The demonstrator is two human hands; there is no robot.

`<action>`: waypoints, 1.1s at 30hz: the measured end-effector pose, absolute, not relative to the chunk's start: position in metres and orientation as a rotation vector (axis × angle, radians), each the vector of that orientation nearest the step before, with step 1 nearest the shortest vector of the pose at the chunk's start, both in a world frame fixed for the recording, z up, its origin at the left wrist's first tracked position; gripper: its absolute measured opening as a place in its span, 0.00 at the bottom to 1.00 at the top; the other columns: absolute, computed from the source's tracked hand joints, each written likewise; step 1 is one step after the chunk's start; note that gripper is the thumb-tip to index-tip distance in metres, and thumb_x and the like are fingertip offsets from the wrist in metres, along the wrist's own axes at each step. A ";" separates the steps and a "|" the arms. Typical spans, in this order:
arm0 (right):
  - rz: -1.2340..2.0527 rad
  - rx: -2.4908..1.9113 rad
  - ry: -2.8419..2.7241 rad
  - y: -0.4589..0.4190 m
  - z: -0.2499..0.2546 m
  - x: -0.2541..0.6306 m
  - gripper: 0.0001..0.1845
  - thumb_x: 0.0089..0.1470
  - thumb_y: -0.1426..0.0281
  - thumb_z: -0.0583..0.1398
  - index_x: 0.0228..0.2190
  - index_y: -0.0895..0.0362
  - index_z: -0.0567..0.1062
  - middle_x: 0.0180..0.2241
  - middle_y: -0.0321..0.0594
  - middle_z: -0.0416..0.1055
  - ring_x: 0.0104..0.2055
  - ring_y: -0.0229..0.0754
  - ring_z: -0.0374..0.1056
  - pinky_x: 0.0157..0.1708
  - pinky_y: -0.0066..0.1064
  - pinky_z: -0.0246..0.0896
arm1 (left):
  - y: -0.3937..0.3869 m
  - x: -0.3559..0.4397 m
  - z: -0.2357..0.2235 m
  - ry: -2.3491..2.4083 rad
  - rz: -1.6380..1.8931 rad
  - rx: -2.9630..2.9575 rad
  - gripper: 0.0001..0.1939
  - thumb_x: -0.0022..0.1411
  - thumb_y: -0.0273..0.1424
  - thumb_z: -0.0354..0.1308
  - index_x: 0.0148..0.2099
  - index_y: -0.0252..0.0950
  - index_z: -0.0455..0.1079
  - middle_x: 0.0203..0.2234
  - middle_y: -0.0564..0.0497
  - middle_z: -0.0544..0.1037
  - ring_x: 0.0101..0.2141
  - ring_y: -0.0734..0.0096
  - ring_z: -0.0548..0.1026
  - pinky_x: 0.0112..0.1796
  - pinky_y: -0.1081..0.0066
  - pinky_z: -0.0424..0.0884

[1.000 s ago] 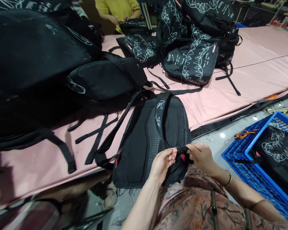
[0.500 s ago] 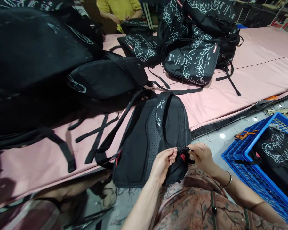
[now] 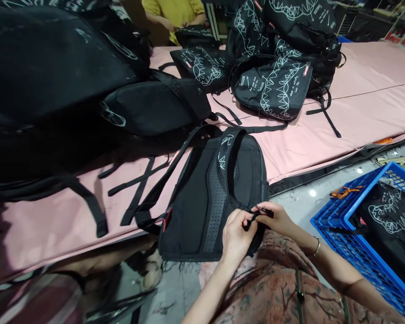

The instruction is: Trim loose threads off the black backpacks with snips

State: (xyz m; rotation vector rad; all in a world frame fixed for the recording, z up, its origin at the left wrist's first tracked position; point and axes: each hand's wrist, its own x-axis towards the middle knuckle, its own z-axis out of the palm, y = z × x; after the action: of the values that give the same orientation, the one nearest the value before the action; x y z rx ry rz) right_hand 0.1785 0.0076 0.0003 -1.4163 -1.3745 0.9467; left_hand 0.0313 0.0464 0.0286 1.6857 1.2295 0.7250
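Observation:
A black backpack point(image 3: 202, 202) lies back-side up, hanging over the near edge of the pink table point(image 3: 324, 130), its padded shoulder straps pointing away from me. At its lower right corner, both my hands pinch a short black strap end point(image 3: 253, 215). My left hand point(image 3: 236, 234) is closed on the strap from the left. From the right, my right hand point(image 3: 276, 218) grips the same strap end with fingers closed; a thin bracelet sits on that wrist.
Several black backpacks with white line prints are piled at the left point(image 3: 54, 81) and at the back point(image 3: 276, 76). A blue plastic crate point(image 3: 351, 225) holding more bags stands on the floor at right. A person in a yellow top point(image 3: 173, 11) works across the table.
My left hand has shifted right and closed further over the strap end, hiding the red bit seen earlier. My right hand stays pinched on it. The view has drifted slightly.

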 end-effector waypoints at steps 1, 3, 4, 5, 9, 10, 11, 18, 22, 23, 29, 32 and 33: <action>0.929 -1.414 -1.397 0.010 -0.001 0.178 0.08 0.51 0.68 0.60 0.35 0.57 0.73 0.32 0.39 0.73 0.32 0.40 0.68 0.32 0.29 0.63 | 0.046 0.031 0.028 1.248 0.729 1.714 0.05 0.47 0.29 0.56 0.22 0.39 0.65 0.19 0.56 0.61 0.25 0.71 0.62 0.29 0.73 0.55; 0.876 -1.400 -1.459 0.013 0.000 0.177 0.06 0.51 0.68 0.60 0.32 0.57 0.73 0.29 0.37 0.72 0.31 0.39 0.67 0.31 0.29 0.62 | 0.046 0.030 0.026 1.279 0.742 1.749 0.06 0.48 0.30 0.56 0.21 0.39 0.63 0.19 0.56 0.61 0.24 0.71 0.62 0.28 0.73 0.55; 0.843 -1.388 -1.498 0.013 0.001 0.178 0.05 0.52 0.68 0.60 0.31 0.57 0.72 0.29 0.37 0.71 0.31 0.39 0.66 0.31 0.28 0.61 | 0.045 0.030 0.025 1.293 0.747 1.767 0.07 0.48 0.30 0.56 0.21 0.39 0.62 0.19 0.56 0.61 0.24 0.72 0.62 0.28 0.73 0.55; 0.814 -1.376 -1.537 0.014 0.002 0.179 0.05 0.52 0.68 0.60 0.30 0.57 0.72 0.28 0.36 0.71 0.31 0.39 0.66 0.31 0.28 0.60 | 0.045 0.030 0.023 1.305 0.752 1.785 0.08 0.48 0.29 0.56 0.21 0.39 0.61 0.19 0.56 0.61 0.24 0.72 0.62 0.28 0.73 0.55; 0.751 -1.334 -1.616 0.014 0.003 0.181 0.07 0.56 0.67 0.57 0.29 0.57 0.71 0.27 0.36 0.68 0.30 0.38 0.63 0.30 0.27 0.58 | 0.043 0.032 0.019 1.337 0.758 1.822 0.08 0.48 0.29 0.56 0.21 0.39 0.61 0.18 0.56 0.61 0.23 0.73 0.62 0.27 0.73 0.55; 0.742 -1.328 -1.615 0.014 0.002 0.181 0.08 0.56 0.67 0.56 0.29 0.57 0.71 0.26 0.36 0.68 0.30 0.38 0.63 0.29 0.27 0.57 | 0.042 0.033 0.018 1.350 0.760 1.820 0.08 0.48 0.28 0.56 0.21 0.39 0.61 0.19 0.56 0.61 0.23 0.73 0.62 0.27 0.73 0.55; 0.731 -1.324 -1.606 0.014 0.001 0.180 0.09 0.57 0.67 0.56 0.28 0.57 0.71 0.26 0.36 0.67 0.30 0.37 0.62 0.29 0.27 0.57 | 0.042 0.033 0.018 1.368 0.763 1.816 0.07 0.47 0.28 0.56 0.21 0.39 0.61 0.19 0.56 0.61 0.23 0.73 0.62 0.27 0.73 0.55; 0.693 -1.339 -1.575 0.013 -0.010 0.177 0.11 0.58 0.66 0.53 0.27 0.57 0.69 0.25 0.36 0.63 0.28 0.38 0.60 0.28 0.27 0.55 | 0.038 0.034 0.011 1.484 0.749 1.859 0.06 0.46 0.29 0.59 0.23 0.39 0.64 0.19 0.56 0.63 0.24 0.72 0.64 0.27 0.73 0.56; 0.633 -1.367 -1.559 0.012 -0.016 0.173 0.10 0.58 0.67 0.51 0.28 0.57 0.69 0.26 0.37 0.62 0.29 0.39 0.60 0.28 0.29 0.54 | 0.036 0.032 0.004 1.510 0.807 1.934 0.04 0.50 0.31 0.59 0.26 0.39 0.67 0.20 0.55 0.65 0.25 0.71 0.66 0.28 0.73 0.58; 0.621 -1.374 -1.547 0.012 -0.018 0.172 0.10 0.58 0.67 0.51 0.29 0.57 0.69 0.26 0.38 0.63 0.29 0.40 0.60 0.28 0.29 0.54 | 0.035 0.031 0.002 1.513 0.845 1.959 0.05 0.51 0.32 0.59 0.26 0.38 0.67 0.20 0.55 0.65 0.24 0.72 0.66 0.28 0.73 0.59; 0.702 -1.415 -1.457 0.013 -0.024 0.165 0.09 0.57 0.67 0.53 0.27 0.56 0.68 0.26 0.37 0.63 0.30 0.39 0.60 0.30 0.29 0.54 | 0.037 0.026 -0.009 1.466 1.009 2.113 0.08 0.55 0.29 0.56 0.24 0.38 0.64 0.18 0.56 0.64 0.23 0.73 0.64 0.26 0.73 0.59; 0.802 -1.464 -1.388 0.013 -0.017 0.174 0.10 0.56 0.67 0.54 0.25 0.56 0.67 0.25 0.35 0.63 0.30 0.38 0.60 0.31 0.28 0.55 | 0.041 0.023 -0.011 1.442 1.082 2.212 0.09 0.56 0.30 0.57 0.24 0.37 0.64 0.18 0.55 0.65 0.24 0.72 0.64 0.27 0.72 0.59; 0.851 -1.483 -1.374 0.012 -0.013 0.179 0.08 0.56 0.67 0.54 0.27 0.56 0.68 0.27 0.35 0.64 0.30 0.38 0.61 0.32 0.28 0.55 | 0.042 0.022 -0.012 1.426 1.104 2.250 0.10 0.56 0.30 0.57 0.24 0.37 0.64 0.18 0.55 0.65 0.24 0.72 0.64 0.28 0.72 0.59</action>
State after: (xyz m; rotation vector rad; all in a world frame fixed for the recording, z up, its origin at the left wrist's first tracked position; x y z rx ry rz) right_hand 0.1791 0.0121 -0.0134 -1.4834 -1.3737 0.8513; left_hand 0.0217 0.0425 -0.0117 2.2501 1.4261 1.1042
